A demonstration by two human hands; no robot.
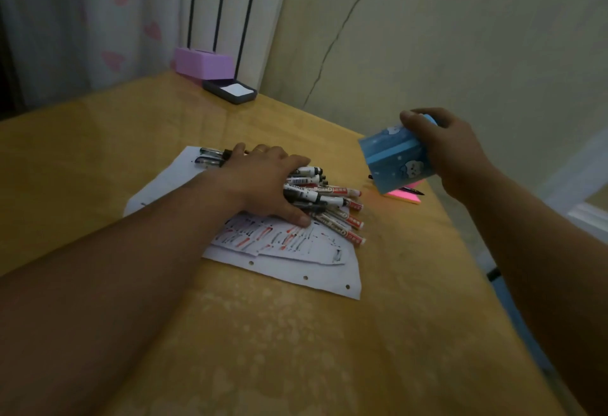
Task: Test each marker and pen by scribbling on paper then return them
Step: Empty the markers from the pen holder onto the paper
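On the table point(98, 152), left fingers point(291, 159) clutch markers point(329, 200); right fingers point(427, 117) grip holder point(394, 159).

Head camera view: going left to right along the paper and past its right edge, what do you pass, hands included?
clear pens → left hand, fingers over the markers → marker pile → blue pen holder, tilted off the table → right hand gripping it
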